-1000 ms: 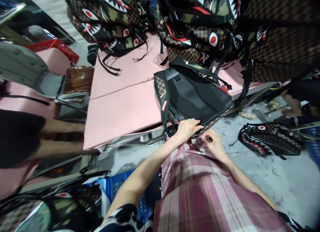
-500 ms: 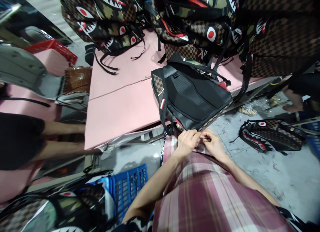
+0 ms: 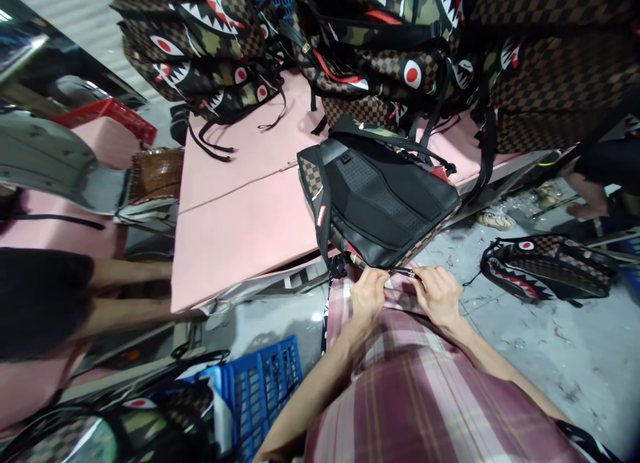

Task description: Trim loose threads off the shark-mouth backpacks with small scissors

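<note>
A black-backed backpack (image 3: 385, 196) with brown checkered sides lies at the near edge of the pink table, back panel up, its lower corner over my lap. At that corner my left hand (image 3: 369, 293) is closed, fingertips pinching the backpack's bottom edge. Just to its right my right hand (image 3: 439, 293) is closed round a thin dark piece (image 3: 404, 272) with shiny spots, which stretches toward the left fingertips. Its kind is too small to tell. One shoulder strap (image 3: 324, 216) hangs down the backpack's left side.
More checkered and camouflage backpacks (image 3: 200, 56) are piled along the back of the pink table (image 3: 240, 230). Another backpack (image 3: 545, 270) lies on the floor at right. A blue crate (image 3: 265, 390) stands low at left. Another person's legs (image 3: 130, 276) are beyond the table's left side.
My right hand has turned over and moved slightly right, bringing the thin dark piece out between my hands. My left hand has shifted a little down along the backpack's edge.
</note>
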Demonstrator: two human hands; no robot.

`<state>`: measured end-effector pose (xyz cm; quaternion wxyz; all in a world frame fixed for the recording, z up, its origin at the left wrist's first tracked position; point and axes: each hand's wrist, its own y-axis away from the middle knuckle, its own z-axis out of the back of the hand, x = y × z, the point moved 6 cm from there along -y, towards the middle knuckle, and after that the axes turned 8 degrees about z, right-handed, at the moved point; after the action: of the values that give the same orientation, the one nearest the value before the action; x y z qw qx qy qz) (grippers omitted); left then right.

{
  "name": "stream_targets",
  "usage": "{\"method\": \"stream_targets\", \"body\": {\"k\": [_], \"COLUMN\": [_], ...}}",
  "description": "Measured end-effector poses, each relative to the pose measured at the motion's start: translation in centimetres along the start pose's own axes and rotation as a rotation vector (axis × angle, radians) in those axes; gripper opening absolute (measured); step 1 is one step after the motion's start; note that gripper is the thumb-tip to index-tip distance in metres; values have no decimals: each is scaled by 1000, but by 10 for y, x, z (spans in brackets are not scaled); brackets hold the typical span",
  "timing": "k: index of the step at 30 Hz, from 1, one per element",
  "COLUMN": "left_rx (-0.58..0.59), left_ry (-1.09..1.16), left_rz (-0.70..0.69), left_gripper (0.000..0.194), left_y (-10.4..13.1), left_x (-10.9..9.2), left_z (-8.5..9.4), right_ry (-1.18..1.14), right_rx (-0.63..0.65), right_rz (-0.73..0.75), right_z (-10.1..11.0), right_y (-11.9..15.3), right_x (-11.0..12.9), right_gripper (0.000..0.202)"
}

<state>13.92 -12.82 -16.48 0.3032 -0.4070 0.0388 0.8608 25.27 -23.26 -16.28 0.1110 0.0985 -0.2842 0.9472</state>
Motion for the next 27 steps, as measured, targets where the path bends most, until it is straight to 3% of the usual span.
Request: {"method": "stream_targets", "body": {"k": [8,12,13,17,19,21,23,27], "left_rx": [25,54,107,538,482,283,190,188], "left_ry": [110,103,78,-199,-359,-471,-557,-650], "left_rz": [130,179,166,14,-24,-94,-197,-265], "left_gripper": [22,25,26,28,25,36,54,60], "left_y": [-5,-7,-7,-5,-13,-22,-26,-21], "left_x": [0,2,3,7,13,12,10,20], "left_z": [-4,-3,-2,0,12,22,18,-1], "right_ry": [32,-90,-156,-411,-461,-452,-420,-447], "right_rx": [37,71,73,98,127,140,152,209], "right_rz": [9,-106,-172,-399,-386,-335,-292,-350], "right_z": [-1,-5,-5,-7,-10,-16,-25,-47], "right_y": [-6,-3,-1,5,1,-7,-14,-21], "right_x": [2,-7,-13,-32,-31,-25,-16,4], "right_gripper": [18,21,21,26,33,33,34,26]}}
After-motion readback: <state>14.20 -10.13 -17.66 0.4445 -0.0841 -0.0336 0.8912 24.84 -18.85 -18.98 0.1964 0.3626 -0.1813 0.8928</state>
